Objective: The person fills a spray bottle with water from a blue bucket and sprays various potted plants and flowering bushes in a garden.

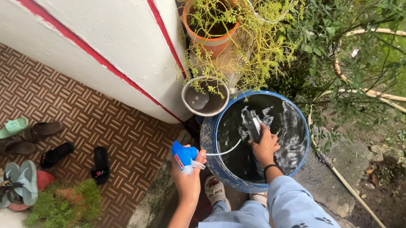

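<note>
My left hand (188, 174) grips a blue spray-trigger head (184, 156) with a thin white dip tube (223, 151) curving off to the right. My right hand (266, 145) holds a dark spray bottle (253, 123) down in the water of a blue drum (209, 138), and the water ripples around the bottle. The tube's free end reaches toward my right hand over the drum. My light blue trousers and sandalled feet show below the drum.
A small pot of water (205, 96) sits behind the drum by a white pillar with red stripes (123, 41). An orange plant pot (211, 26) stands above it. Sandals (55, 155) lie on the brown patterned floor at left. A hose (395, 98) runs through plants at right.
</note>
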